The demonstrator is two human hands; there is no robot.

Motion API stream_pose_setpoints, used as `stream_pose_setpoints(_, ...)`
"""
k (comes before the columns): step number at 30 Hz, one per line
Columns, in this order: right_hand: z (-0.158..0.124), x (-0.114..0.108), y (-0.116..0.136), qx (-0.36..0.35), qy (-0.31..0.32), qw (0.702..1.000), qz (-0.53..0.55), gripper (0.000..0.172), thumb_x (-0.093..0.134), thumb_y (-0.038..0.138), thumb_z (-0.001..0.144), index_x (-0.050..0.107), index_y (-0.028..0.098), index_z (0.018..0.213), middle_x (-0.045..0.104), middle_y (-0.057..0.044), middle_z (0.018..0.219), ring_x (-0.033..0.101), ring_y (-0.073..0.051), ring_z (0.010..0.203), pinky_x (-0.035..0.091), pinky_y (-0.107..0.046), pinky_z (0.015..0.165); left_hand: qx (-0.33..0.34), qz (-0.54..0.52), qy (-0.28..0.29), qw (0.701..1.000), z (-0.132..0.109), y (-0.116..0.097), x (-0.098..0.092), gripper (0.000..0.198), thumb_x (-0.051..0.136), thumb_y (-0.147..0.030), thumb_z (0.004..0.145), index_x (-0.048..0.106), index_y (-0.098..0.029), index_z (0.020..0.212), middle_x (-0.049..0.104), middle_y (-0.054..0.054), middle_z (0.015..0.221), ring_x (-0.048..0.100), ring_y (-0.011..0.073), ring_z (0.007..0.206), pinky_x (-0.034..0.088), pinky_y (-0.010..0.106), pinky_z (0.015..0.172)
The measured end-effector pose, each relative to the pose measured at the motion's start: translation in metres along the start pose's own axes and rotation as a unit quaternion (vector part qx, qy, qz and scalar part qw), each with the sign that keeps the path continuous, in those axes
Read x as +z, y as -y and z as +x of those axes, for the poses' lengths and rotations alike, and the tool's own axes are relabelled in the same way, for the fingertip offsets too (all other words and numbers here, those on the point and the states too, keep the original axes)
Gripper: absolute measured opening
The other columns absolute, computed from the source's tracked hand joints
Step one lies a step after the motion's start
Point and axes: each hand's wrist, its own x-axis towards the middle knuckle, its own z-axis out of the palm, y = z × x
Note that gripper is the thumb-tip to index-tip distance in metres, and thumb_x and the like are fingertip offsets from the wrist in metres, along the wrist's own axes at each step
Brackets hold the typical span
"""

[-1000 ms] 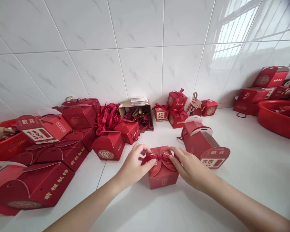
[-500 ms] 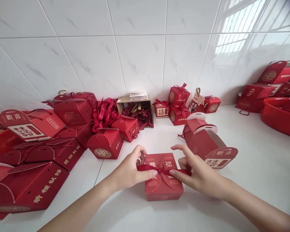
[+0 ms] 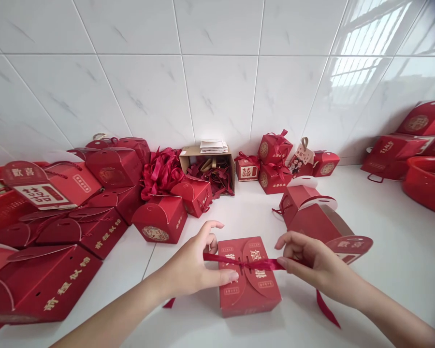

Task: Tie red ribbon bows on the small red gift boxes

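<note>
In the head view a square red gift box (image 3: pixel 239 295) with gold characters lies on the white surface before me, its round flaps folded together on top. A dark red ribbon (image 3: pixel 261 264) crosses it and is knotted near the centre. My left hand (image 3: pixel 199 266) grips the ribbon's left part, with the thumb over the box top and the forefinger raised. On the other side, my right hand (image 3: pixel 308 258) pinches the ribbon just off the box's right edge. Loose ribbon tails hang below both hands.
Several red boxes (image 3: pixel 68 275) are stacked at the left. Behind stand a heap of ribbons (image 3: pixel 163 169), a cardboard box (image 3: pixel 232 169) of trimmings and small tied boxes (image 3: pixel 275 149). An open-topped red box (image 3: pixel 315 222) sits close beyond my right hand. A red basin (image 3: pixel 420 186) is far right.
My right hand has drawn the ribbon out to the right, so it runs straighter across the box. The left forefinger has lifted, and ribbon tails now show. The view has shifted slightly.
</note>
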Motion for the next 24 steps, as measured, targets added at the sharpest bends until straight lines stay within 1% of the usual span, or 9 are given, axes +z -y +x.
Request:
stream_pose_setpoints(3, -0.001, -0.004, 0.003, 0.029, 0.052, 0.997, -0.052, 0.032, 0.049, 0.047, 0.091, 0.060, 0.018, 0.082, 0.058, -0.001, 0.072, 0.047, -0.013, 0.066, 0.037, -0.025, 0.059, -0.001, 0.021, 0.001, 1.000, -0.005, -0.003, -0.004, 0.078, 0.071, -0.046, 0.070, 0.027, -0.029, 0.132, 0.051, 0.003, 0.102, 0.054, 0.0220, 0.099, 0.045, 0.036, 0.085)
stream_pose_setpoints(5, -0.002, -0.008, 0.006, 0.049, 0.079, 0.995, -0.035, 0.036, 0.052, 0.048, 0.090, 0.060, 0.017, 0.074, 0.059, -0.002, 0.069, 0.048, -0.012, 0.063, 0.036, -0.024, 0.056, 0.022, 0.062, -0.056, 0.996, -0.010, -0.009, -0.005, 0.073, 0.070, -0.045, 0.071, 0.032, -0.029, 0.131, 0.051, 0.007, 0.114, 0.052, 0.0258, 0.107, 0.046, 0.037, 0.085)
stream_pose_setpoints(7, -0.005, -0.012, 0.009, 0.069, 0.096, 0.992, 0.035, 0.034, 0.056, 0.046, 0.088, 0.061, 0.016, 0.073, 0.061, -0.002, 0.067, 0.047, -0.010, 0.058, 0.035, -0.023, 0.053, 0.075, 0.100, -0.110, 0.986, -0.014, -0.019, 0.000, 0.057, 0.067, -0.042, 0.074, 0.042, -0.028, 0.124, 0.051, 0.009, 0.122, 0.051, 0.0271, 0.110, 0.046, 0.039, 0.086)
stream_pose_setpoints(9, -0.007, -0.014, 0.016, 0.060, 0.111, 0.984, 0.124, 0.029, 0.060, 0.042, 0.086, 0.063, 0.015, 0.076, 0.064, -0.002, 0.068, 0.051, -0.010, 0.059, 0.039, -0.023, 0.056, 0.138, 0.129, -0.117, 0.975, -0.016, -0.030, 0.009, 0.039, 0.065, -0.039, 0.076, 0.051, -0.025, 0.109, 0.056, 0.007, 0.117, 0.053, 0.0260, 0.106, 0.045, 0.040, 0.088)
stream_pose_setpoints(11, -0.008, -0.014, 0.026, 0.025, 0.120, 0.973, 0.195, 0.026, 0.061, 0.038, 0.087, 0.065, 0.014, 0.078, 0.065, -0.003, 0.069, 0.056, -0.012, 0.063, 0.045, -0.026, 0.063, 0.182, 0.154, -0.106, 0.966, -0.015, -0.041, 0.020, 0.038, 0.070, -0.041, 0.072, 0.054, -0.024, 0.102, 0.063, 0.005, 0.102, 0.057, 0.0248, 0.095, 0.045, 0.040, 0.085)
stream_pose_setpoints(15, -0.010, -0.007, 0.046, -0.040, 0.083, 0.966, 0.243, 0.019, 0.063, 0.032, 0.087, 0.070, 0.015, 0.084, 0.067, -0.003, 0.073, 0.060, -0.012, 0.070, 0.048, -0.026, 0.071, 0.247, 0.209, -0.175, 0.930, -0.005, -0.046, 0.036, 0.045, 0.065, -0.028, 0.076, 0.044, -0.021, 0.116, 0.066, -0.001, 0.075, 0.059, 0.0198, 0.073, 0.043, 0.040, 0.082)
stream_pose_setpoints(18, -0.012, -0.001, 0.053, -0.040, 0.051, 0.972, 0.225, 0.018, 0.065, 0.034, 0.085, 0.071, 0.017, 0.089, 0.067, -0.003, 0.075, 0.060, -0.012, 0.068, 0.048, -0.025, 0.067, 0.285, 0.233, -0.253, 0.895, 0.002, -0.040, 0.036, 0.044, 0.054, -0.014, 0.078, 0.038, -0.020, 0.119, 0.064, -0.003, 0.074, 0.060, 0.0166, 0.070, 0.041, 0.038, 0.081)
stream_pose_setpoints(22, -0.011, 0.008, 0.047, -0.007, -0.025, 0.997, 0.073, 0.023, 0.064, 0.040, 0.084, 0.070, 0.018, 0.084, 0.061, 0.000, 0.064, 0.054, -0.011, 0.059, 0.043, -0.022, 0.053, 0.326, 0.265, -0.321, 0.849, 0.003, -0.031, 0.031, 0.048, 0.049, -0.009, 0.076, 0.035, -0.018, 0.122, 0.061, -0.003, 0.075, 0.059, 0.0146, 0.066, 0.041, 0.037, 0.078)
stream_pose_setpoints(24, -0.006, 0.015, 0.043, -0.017, -0.051, 0.998, 0.010, 0.021, 0.063, 0.038, 0.084, 0.071, 0.020, 0.091, 0.059, 0.001, 0.061, 0.053, -0.011, 0.058, 0.042, -0.023, 0.053, 0.342, 0.276, -0.343, 0.830, 0.003, -0.029, 0.030, 0.047, 0.051, -0.012, 0.078, 0.034, -0.017, 0.122, 0.060, -0.002, 0.073, 0.059, 0.0147, 0.066, 0.041, 0.037, 0.077)
